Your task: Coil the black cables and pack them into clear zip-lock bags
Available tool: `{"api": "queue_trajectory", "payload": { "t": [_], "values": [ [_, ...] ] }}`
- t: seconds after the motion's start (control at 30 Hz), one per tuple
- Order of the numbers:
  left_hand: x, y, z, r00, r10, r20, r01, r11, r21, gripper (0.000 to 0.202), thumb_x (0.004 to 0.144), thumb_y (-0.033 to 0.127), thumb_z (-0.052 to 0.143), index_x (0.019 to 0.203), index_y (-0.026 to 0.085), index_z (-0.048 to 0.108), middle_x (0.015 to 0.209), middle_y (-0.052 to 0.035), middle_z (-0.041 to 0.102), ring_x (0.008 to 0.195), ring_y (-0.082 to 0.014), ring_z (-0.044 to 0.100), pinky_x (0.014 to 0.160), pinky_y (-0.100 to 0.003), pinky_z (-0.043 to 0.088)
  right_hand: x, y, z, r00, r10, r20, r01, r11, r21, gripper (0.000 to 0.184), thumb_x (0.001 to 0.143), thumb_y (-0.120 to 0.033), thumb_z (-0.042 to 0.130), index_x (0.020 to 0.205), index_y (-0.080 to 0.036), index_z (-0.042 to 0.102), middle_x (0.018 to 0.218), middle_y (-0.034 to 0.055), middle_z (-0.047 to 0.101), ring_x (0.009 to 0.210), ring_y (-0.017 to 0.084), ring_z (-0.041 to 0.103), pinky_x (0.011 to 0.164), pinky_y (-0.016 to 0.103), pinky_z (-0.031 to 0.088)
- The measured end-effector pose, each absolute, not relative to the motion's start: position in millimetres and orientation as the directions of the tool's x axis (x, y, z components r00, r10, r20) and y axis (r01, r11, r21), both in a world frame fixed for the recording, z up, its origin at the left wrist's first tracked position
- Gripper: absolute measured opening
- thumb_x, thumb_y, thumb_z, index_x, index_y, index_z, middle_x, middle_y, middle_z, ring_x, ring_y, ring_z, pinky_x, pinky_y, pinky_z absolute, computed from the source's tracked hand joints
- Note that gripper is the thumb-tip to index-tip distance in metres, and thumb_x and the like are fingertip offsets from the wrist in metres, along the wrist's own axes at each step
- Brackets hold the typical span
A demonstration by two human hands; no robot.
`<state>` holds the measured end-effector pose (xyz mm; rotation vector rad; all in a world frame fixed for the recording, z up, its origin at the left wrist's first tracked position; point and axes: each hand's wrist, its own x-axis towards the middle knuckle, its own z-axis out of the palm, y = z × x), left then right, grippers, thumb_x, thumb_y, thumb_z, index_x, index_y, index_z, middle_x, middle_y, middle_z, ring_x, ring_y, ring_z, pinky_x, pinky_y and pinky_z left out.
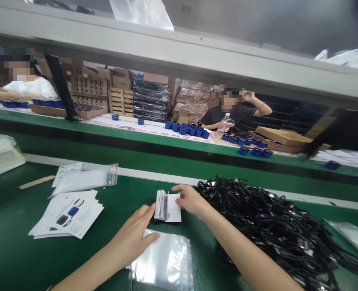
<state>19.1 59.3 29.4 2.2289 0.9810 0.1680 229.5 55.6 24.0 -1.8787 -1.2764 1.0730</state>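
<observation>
- Factory room, seen from where I stand: green worktop in front, a grey overhead shelf crossing above, wooden pallets and wrapped stock at the rear
- White booklets: stood on edge in a small stack at mid-worktop, between both hands; the outermost white booklet leans away from the rest, face outward
- Right hand: lightly grasping the outermost booklet by its right edge, forefinger extended past the top
- Left hand: fingertips against the stack's left side, thumb spread free, no grasp closed
- Clear plastic bags: lying flat just below the stack, partly under the left hand
- Black cables: large tangled heap beside the right forearm
- Printed leaflets: fanned pile, left of the left hand; a red-edged plastic packet lies just beyond
- Far bench: rows of blue items, a clear bottle and open cartons; one co-worker in a dark top sits there, another in a white top further left
</observation>
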Motion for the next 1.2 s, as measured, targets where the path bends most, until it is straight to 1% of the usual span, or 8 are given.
{"api": "queue_trajectory", "payload": {
  "t": [0.13,0.2,0.3,0.47,0.6,0.8,1.07,1.2],
  "values": [
    [16.6,55.3,24.0,0.713,0.667,-0.217,0.657,-0.527,0.54,0.1,0.057,0.043,0.074,0.141,0.009,0.031,0.14,-0.0198,0.04,0.129,-0.0381,0.033,0.103,-0.053,0.028,237.3,64.8,12.2,0.217,0.952,-0.216,0.622,-0.305,-0.721,0.023,0.09,-0.025,0.058,0.11,-0.015,0.056,0.101,0.0039,0.062,0.081,0.016,0.063,0.07,0.034,0.054],
    [14.8,51.6,20.2,0.733,0.64,-0.23,0.652,-0.564,0.506,0.11,0.048,0.046,0.078,0.141,0.008,0.032,0.146,-0.0213,0.032,0.134,-0.0402,0.023,0.106,-0.057,0.018,235.5,60.6,18.0,0.225,0.967,-0.121,0.705,-0.247,-0.664,0.024,0.087,-0.019,0.06,0.111,-0.014,0.056,0.108,0.0058,0.06,0.091,0.019,0.061,0.079,0.039,0.051],
    [9.3,47.8,12.5,0.779,0.582,-0.234,0.615,-0.637,0.464,0.111,0.049,0.055,0.075,0.141,0.011,0.031,0.148,-0.0217,0.027,0.137,-0.0401,0.016,0.106,-0.062,0.009,226.8,35.8,38.1,0.227,0.973,0.039,0.81,-0.166,-0.563,0.036,0.081,-0.003,0.058,0.116,-0.01,0.055,0.118,0.0133,0.053,0.107,0.025,0.053,0.093,0.043,0.041],
    [-0.5,46.7,-0.8,0.814,0.558,-0.162,0.57,-0.712,0.411,0.097,0.051,0.053,0.08,0.135,0.026,0.042,0.145,-0.0147,0.038,0.136,-0.0363,0.024,0.106,-0.063,0.013,205.2,-42.3,33.3,0.082,0.995,0.062,0.879,-0.043,-0.475,0.016,0.083,-0.009,0.053,0.084,-0.018,0.066,0.084,0.0059,0.065,0.081,0.023,0.062,0.076,0.037,0.049],
    [-1.1,45.8,-6.9,0.755,0.655,-0.037,0.624,-0.7,0.347,0.09,0.045,0.039,0.087,0.127,0.026,0.053,0.135,-0.0122,0.052,0.129,-0.0344,0.039,0.107,-0.059,0.02,196.8,-81.0,-26.1,-0.136,0.947,0.29,0.925,0.226,-0.305,0.047,0.07,-0.025,0.074,0.114,-0.016,0.058,0.121,0.0164,0.06,0.108,0.033,0.057,0.086,0.041,0.05],
    [-4.4,43.7,-13.3,0.77,0.638,0.018,0.603,-0.737,0.304,0.1,0.042,0.046,0.086,0.131,0.025,0.048,0.138,-0.0131,0.048,0.132,-0.0346,0.034,0.107,-0.06,0.016,194.2,-77.4,-53.6,-0.235,0.863,0.447,0.948,0.305,-0.089,0.041,0.082,-0.037,0.063,0.115,-0.014,0.055,0.117,0.0175,0.064,0.106,0.033,0.061,0.087,0.047,0.05],
    [-8.6,36.2,-14.8,0.821,0.561,0.107,0.53,-0.818,0.223,0.068,0.061,0.044,0.08,0.123,0.035,0.054,0.138,-0.0038,0.051,0.131,-0.0327,0.037,0.108,-0.062,0.013,193.8,-65.6,-34.3,-0.263,0.77,0.581,0.927,0.369,-0.069,0.011,0.089,-0.021,0.056,0.095,-0.016,0.063,0.099,0.0082,0.073,0.09,0.025,0.067,0.09,0.044,0.044],
    [-9.5,30.9,-14.7,0.859,0.463,0.219,0.452,-0.886,0.1,0.048,0.078,0.043,0.067,0.123,0.031,0.054,0.134,-0.0024,0.054,0.127,-0.0248,0.044,0.112,-0.047,-0.008,188.0,-63.9,-29.5,-0.241,0.763,0.6,0.913,0.387,-0.126,0.015,0.09,-0.015,0.05,0.091,-0.02,0.064,0.092,0.006,0.073,0.081,0.021,0.067,0.084,0.04,0.046]
  ]
}}
